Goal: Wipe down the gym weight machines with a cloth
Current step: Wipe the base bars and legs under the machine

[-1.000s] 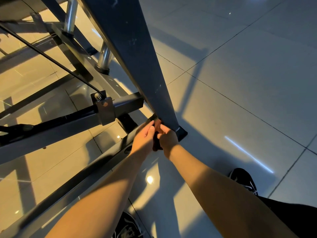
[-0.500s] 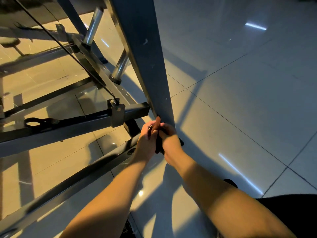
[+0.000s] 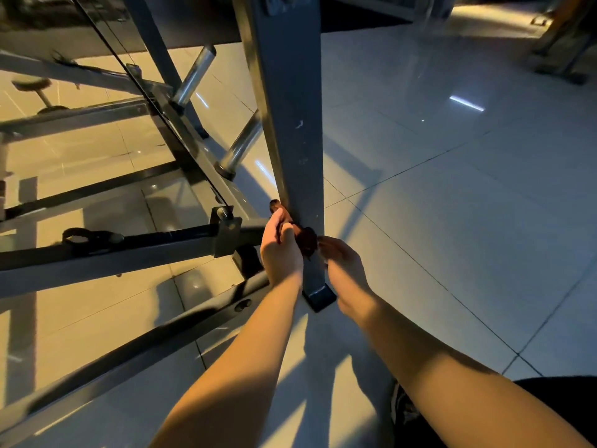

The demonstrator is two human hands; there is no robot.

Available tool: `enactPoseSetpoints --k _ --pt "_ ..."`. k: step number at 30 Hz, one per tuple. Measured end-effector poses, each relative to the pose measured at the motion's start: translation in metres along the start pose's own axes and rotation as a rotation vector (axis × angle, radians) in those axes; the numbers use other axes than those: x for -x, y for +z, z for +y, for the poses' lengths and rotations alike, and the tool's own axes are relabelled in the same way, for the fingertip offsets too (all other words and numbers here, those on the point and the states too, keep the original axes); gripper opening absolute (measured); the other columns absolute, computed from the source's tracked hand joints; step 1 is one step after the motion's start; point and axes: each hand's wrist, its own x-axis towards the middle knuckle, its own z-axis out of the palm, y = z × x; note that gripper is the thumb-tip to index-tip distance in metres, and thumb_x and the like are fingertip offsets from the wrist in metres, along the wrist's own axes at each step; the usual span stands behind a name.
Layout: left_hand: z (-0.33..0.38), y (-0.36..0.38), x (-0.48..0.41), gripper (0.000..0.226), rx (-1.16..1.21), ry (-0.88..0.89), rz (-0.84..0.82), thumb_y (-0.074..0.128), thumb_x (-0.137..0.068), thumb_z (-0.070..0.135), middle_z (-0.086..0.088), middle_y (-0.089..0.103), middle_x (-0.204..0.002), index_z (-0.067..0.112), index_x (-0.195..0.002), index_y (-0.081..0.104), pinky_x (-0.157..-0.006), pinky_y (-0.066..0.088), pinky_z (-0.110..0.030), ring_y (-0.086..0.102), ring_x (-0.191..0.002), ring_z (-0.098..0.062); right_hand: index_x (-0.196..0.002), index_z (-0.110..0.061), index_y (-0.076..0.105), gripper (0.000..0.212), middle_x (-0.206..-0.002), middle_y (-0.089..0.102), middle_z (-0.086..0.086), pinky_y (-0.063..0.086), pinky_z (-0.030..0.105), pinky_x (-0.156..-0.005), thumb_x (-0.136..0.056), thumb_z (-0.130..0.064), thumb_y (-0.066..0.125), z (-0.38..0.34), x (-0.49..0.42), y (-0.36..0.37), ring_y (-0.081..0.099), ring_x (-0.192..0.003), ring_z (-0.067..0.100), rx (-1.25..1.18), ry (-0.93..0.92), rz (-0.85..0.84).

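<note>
The left hand [image 3: 280,250] gripped a dark cloth [image 3: 307,240] looped low round the grey post [image 3: 290,130], just above its foot [image 3: 319,299]. The right hand [image 3: 343,266], fingers curled, seemed to pinch the other end. Shadow hid the cloth's folds.

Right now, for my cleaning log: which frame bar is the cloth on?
The near upright post with the black foot cap; the left hand and right hand hold the cloth against it.

Two hands, left hand [image 3: 281,250] and right hand [image 3: 342,265]; one dark cloth [image 3: 307,241]; one upright post [image 3: 290,124]; two chrome rods [image 3: 193,76] [image 3: 240,147].
</note>
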Motion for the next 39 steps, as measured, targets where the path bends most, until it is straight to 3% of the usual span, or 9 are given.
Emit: enactPoseSetpoints --k 5,9,13,18,25,29,33,36,39 --pt "0.017 0.003 0.007 0.041 0.028 0.099 0.013 0.046 -0.105 0.015 0.022 0.056 -0.130 0.039 -0.136 0.057 -0.108 0.036 -0.018 0.050 -0.124 0.001 -0.102 -0.026 0.071 0.019 -0.098 0.077 -0.008 0.057 0.037 -0.092 -0.101 -0.014 0.057 -0.025 -0.017 0.002 0.072 -0.097 0.015 -0.012 -0.113 -0.040" --pt "-0.003 -0.008 -0.007 0.048 -0.193 0.051 -0.159 0.043 -0.103 0.019 -0.003 0.057 -0.140 0.025 -0.150 0.047 -0.117 0.035 -0.029 0.051 -0.129 -0.014 -0.103 -0.016 0.075 0.019 -0.100 0.077 0.004 0.056 0.046 -0.095 -0.099 -0.011 0.057 -0.024 -0.014 0.012 0.071 -0.102 0.027 -0.054 -0.024 -0.096" --pt "-0.011 -0.021 -0.016 0.047 -0.350 0.053 -0.263 0.052 -0.093 0.017 0.002 0.065 -0.135 0.024 -0.139 0.061 -0.114 0.039 -0.032 0.057 -0.127 -0.019 -0.110 -0.019 0.073 0.032 -0.104 0.076 0.007 0.055 0.054 -0.098 -0.096 0.001 0.052 -0.015 -0.005 0.026 0.070 -0.105 0.032 -0.095 0.126 -0.064" --pt "0.010 -0.034 -0.002 0.041 -0.316 0.069 -0.326 0.053 -0.098 0.004 0.019 0.061 -0.122 0.027 -0.129 0.067 -0.090 0.035 0.002 0.055 -0.108 0.015 -0.123 -0.026 0.062 0.038 -0.118 0.070 0.009 0.059 0.049 -0.091 -0.095 -0.001 0.058 -0.005 0.008 0.047 0.067 -0.112 0.030 -0.299 0.093 -0.074" --pt "0.033 -0.028 -0.016 0.026 -0.417 0.137 -0.163 0.052 -0.102 0.021 0.005 0.054 -0.130 0.025 -0.126 0.061 -0.108 0.044 -0.036 0.057 -0.119 -0.015 -0.092 -0.020 0.068 0.025 -0.092 0.073 0.002 0.055 0.027 -0.068 -0.091 0.003 0.058 -0.028 -0.002 0.041 0.069 -0.084 0.018 -0.200 -0.050 0.164" --pt "0.028 -0.023 -0.020 0.043 -0.524 0.108 -0.310 0.036 -0.104 0.023 0.001 0.059 -0.143 0.022 -0.144 0.055 -0.111 0.041 -0.036 0.054 -0.130 -0.019 -0.099 -0.029 0.062 0.021 -0.106 0.067 -0.002 0.057 0.026 -0.077 -0.093 -0.009 0.062 -0.040 -0.010 0.036 0.066 -0.094 0.012 -0.140 -0.153 0.293" --pt "0.022 -0.015 -0.015 0.044 -0.470 0.024 -0.291 0.035 -0.104 0.023 -0.004 0.063 -0.137 0.022 -0.144 0.054 -0.089 0.046 -0.029 0.060 -0.112 -0.019 -0.092 -0.024 0.060 0.029 -0.090 0.067 -0.008 0.055 0.015 -0.064 -0.092 0.005 0.057 -0.040 -0.017 0.040 0.067 -0.085 0.011 -0.080 -0.106 0.193" --pt "0.020 -0.018 -0.015 0.042 -0.425 0.077 -0.279 0.038 -0.106 0.017 -0.002 0.063 -0.136 0.017 -0.145 0.054 -0.109 0.045 -0.034 0.058 -0.124 -0.019 -0.107 0.004 0.063 0.023 -0.099 0.068 0.024 0.056 0.026 -0.055 -0.091 0.015 0.052 -0.036 -0.019 0.042 0.059 -0.063 0.032 -0.175 0.082 0.230" --pt "0.019 -0.021 -0.011 0.043 -0.482 0.126 -0.297 0.038 -0.107 0.018 0.000 0.056 -0.146 0.016 -0.148 0.050 -0.114 0.034 -0.022 0.050 -0.135 -0.016 -0.113 0.009 0.064 0.024 -0.100 0.069 0.026 0.055 0.023 -0.054 -0.092 0.013 0.051 -0.026 -0.022 0.042 0.057 -0.061 0.020 -0.225 0.246 0.240"
